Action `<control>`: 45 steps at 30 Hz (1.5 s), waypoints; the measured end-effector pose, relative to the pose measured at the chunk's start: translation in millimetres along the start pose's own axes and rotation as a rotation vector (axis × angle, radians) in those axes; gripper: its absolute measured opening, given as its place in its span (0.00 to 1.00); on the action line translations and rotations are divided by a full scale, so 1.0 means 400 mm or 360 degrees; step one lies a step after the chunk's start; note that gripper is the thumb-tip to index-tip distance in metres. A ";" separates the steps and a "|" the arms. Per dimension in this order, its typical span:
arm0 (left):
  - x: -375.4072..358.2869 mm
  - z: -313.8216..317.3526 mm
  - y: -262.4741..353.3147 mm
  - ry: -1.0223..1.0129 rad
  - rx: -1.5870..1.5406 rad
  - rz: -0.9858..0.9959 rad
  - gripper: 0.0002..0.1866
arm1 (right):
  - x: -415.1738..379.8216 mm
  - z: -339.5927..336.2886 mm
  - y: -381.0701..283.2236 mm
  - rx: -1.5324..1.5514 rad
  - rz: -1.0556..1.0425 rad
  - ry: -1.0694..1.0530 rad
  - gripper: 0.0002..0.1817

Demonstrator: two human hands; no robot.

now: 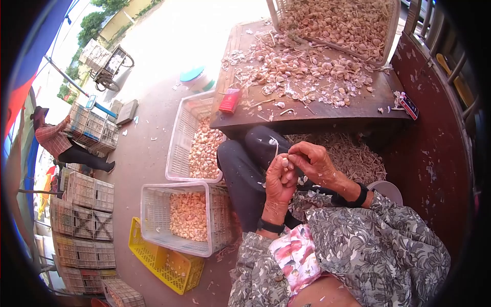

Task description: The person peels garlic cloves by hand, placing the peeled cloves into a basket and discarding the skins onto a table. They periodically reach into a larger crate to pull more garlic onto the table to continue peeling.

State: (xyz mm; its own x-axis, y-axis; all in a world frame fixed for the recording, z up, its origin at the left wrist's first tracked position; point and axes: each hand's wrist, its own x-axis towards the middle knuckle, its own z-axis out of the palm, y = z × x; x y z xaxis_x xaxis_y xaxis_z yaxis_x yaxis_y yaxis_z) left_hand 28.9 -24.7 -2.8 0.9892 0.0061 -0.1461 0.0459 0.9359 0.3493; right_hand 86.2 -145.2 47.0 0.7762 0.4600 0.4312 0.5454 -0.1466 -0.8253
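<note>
The brown tabletop (327, 116) is filling the space in front of the seated person, its near edge running above the knees. At its far edge, toward the right, a large basket (392, 38) is holding a mass of unpeeled garlic cloves, and a loose heap (299, 71) of cloves and skins is spreading from it toward the middle. Beyond the tabletop's left edge, an upper white basket (172, 148) is standing on the ground with pale cloves inside, and a lower white basket (220, 215) is standing next to it, also part full. A yellow crate (190, 276) is sitting just beside that one. Below the near edge, the left hand (279, 181) is pinching one pale clove (285, 161) between thumb and fingers. The right hand (313, 162) is meeting it there, thumb and fingers bent in close; whether they are clamping anything cannot be told. Near the near left corner, a red packet (230, 101) is resting, its print too small to read. At the near right corner, a dark packet (408, 106) is showing light and red markings, equally illegible. A thin pale strip (276, 149) is sticking out beside the left thumb.
</note>
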 end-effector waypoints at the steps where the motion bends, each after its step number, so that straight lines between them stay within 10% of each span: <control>1: 0.000 -0.001 0.002 -0.0003 0.0000 0.0000 0.09 | 0.000 -0.002 -0.002 -0.0002 -0.0002 0.0002 0.03; 18: 0.032 -0.042 0.010 -0.0211 -0.0371 -0.0063 0.12 | 0.036 -0.338 0.159 -0.1212 0.0274 -0.0013 0.10; 30: 0.068 -0.081 0.022 -0.0159 -0.0448 -0.0047 0.13 | 0.461 -0.273 0.383 -0.1298 -0.0074 -0.0004 0.06; 41: 0.078 -0.087 0.030 -0.0051 -0.0453 -0.0054 0.12 | 0.552 -0.206 0.534 -0.1429 -0.0318 -0.0403 0.26; 45: 0.079 -0.094 0.030 -0.0073 -0.0487 -0.0077 0.12 | 0.531 -0.253 0.423 -0.1004 0.0250 -0.0408 0.19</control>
State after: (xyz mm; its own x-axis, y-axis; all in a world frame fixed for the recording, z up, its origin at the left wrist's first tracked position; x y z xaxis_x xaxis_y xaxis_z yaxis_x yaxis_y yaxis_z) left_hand 55.4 0.0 -38.2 0.9925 -0.0506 -0.1114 0.0562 0.9973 0.0473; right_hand 375.4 -160.9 36.0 0.8041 0.5726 0.1600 0.5725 -0.6731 -0.4682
